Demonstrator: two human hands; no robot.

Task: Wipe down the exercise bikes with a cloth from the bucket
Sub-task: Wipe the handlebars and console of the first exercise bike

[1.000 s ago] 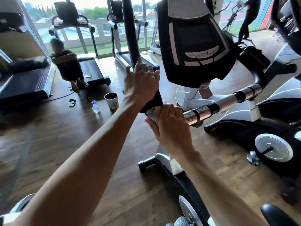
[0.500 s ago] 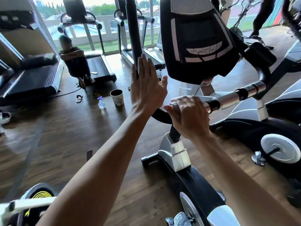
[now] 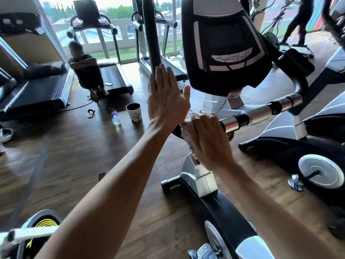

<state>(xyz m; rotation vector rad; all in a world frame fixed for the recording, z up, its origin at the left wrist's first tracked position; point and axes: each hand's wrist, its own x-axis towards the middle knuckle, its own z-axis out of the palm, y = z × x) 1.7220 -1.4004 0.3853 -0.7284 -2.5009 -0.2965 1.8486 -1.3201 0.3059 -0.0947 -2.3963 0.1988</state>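
1. The left hand [image 3: 166, 101] is raised flat with its fingers straight and together, released and holding nothing, in front of a black upright post [image 3: 152, 34].
2. The right hand [image 3: 207, 139] presses a pale cloth [image 3: 187, 130] against the near end of the exercise bike's handlebar [image 3: 261, 113]; the fingers look fairly straight over the cloth, and a firm grasp cannot be told.
3. The cloth shows only as a pale edge beside and under the right hand.
4. The exercise bike [image 3: 224, 212] stands straight ahead, its black console [image 3: 224, 43] tilted above both hands.
5. A bucket [image 3: 134, 112] stands on the wooden floor [image 3: 74, 156] to the left, with a small spray bottle [image 3: 116, 118] just beside it.
6. Treadmills [image 3: 37, 90] line the window wall, and a person [image 3: 85, 71] sits on the end of one.
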